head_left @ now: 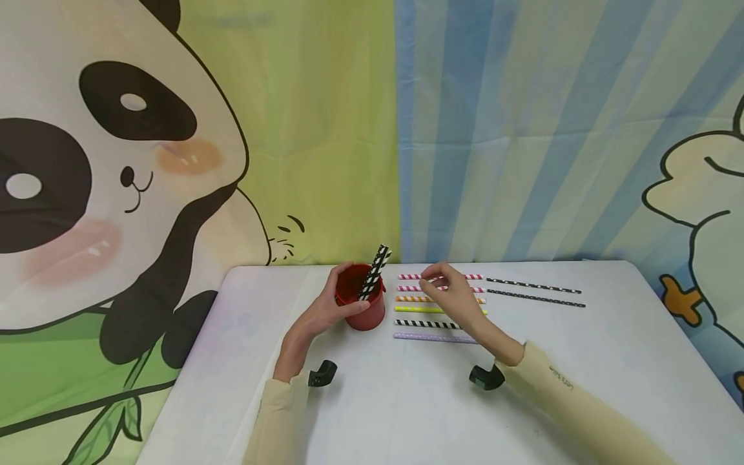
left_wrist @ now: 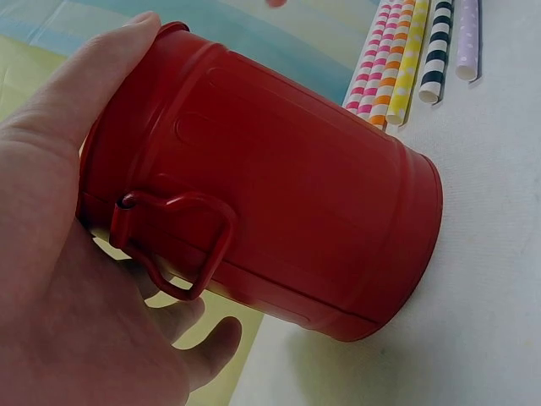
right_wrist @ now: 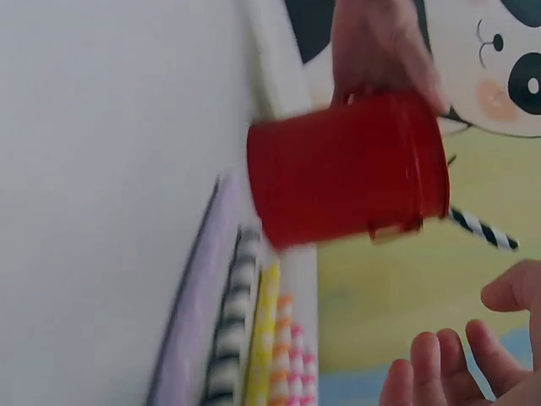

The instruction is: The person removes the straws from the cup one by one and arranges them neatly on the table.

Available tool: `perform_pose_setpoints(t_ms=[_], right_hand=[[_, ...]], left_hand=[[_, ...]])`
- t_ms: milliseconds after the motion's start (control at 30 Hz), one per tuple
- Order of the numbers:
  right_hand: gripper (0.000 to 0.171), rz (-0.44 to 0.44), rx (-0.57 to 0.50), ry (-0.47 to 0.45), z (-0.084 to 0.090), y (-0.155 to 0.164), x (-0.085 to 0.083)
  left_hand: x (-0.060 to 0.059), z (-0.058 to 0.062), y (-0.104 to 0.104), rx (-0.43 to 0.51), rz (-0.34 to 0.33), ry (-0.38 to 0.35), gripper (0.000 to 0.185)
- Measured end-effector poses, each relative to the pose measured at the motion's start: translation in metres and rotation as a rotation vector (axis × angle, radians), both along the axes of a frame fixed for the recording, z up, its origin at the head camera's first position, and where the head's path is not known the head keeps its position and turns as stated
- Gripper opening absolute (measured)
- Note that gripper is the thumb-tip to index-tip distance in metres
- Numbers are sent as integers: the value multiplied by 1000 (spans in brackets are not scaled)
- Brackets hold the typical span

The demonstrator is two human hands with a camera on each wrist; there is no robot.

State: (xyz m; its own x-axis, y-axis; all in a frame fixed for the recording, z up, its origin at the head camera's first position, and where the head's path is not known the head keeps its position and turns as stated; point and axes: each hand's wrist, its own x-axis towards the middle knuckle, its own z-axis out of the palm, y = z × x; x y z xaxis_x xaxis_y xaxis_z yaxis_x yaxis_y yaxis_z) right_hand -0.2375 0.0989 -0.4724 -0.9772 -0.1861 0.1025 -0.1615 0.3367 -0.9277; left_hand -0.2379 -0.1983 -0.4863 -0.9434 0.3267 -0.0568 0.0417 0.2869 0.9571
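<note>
My left hand (head_left: 325, 310) grips a small red metal bucket (head_left: 367, 318) near its rim, thumb on the near side and fingers round the far side. In the left wrist view the bucket's wire handle (left_wrist: 224, 245) shows beside the palm. Black-and-white paper straws (head_left: 376, 271) lean out of the bucket to the right. My right hand (head_left: 456, 300) hovers over a row of straws with its fingers loosely bent and nothing between them; the right wrist view shows thumb and fingertips apart. Beneath it lie pink-striped straws (head_left: 409, 289), an orange one (head_left: 407, 299) and a yellow one (head_left: 413, 309).
Nearer in the row lie a black-and-white striped straw (head_left: 427, 323) and a lilac dotted straw (head_left: 433, 337). Two dark patterned straws (head_left: 535, 298) extend to the right of the row. The white table (head_left: 395, 400) meets a printed cloth backdrop (head_left: 325, 129) behind.
</note>
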Motion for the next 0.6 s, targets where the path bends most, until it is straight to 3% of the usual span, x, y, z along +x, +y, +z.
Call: perform_pose_setpoints(t_ms=[133, 267, 600], right_hand=[[23, 21, -169, -105, 0, -24, 1], [23, 10, -257, -153, -1, -46, -2], [34, 5, -318, -143, -2, -76, -11]], left_hand=[[-1, -1, 0, -1, 1, 3, 91], [-1, -2, 0, 1, -3, 9, 93], [0, -1, 0, 17, -15, 11, 92]])
